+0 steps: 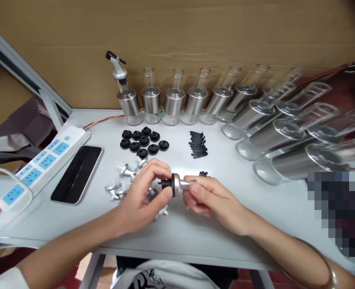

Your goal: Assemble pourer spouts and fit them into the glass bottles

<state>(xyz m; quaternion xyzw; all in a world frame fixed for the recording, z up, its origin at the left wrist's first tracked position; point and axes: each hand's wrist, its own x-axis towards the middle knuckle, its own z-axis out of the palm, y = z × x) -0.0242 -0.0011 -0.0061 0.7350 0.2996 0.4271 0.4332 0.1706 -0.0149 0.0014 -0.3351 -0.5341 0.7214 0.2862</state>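
Between my two hands is a bottle pourer, a silver spout joined to a black ribbed stopper, lying sideways. My left hand pinches it at the black stopper end. At the narrow silver spout, my right hand closes its thumb and fingers; the very tip is partly hidden. Several loose silver pourer tops lie under and beside my left hand. Black rubber stoppers are grouped behind it. Thin black levers lie in a stack farther back, and small black rings sit just behind my right hand.
Glass bottles with metal sleeves stand along the back and right side. The leftmost carries a fitted pourer. A phone and a white power strip lie at the left. Cardboard walls the back of the table.
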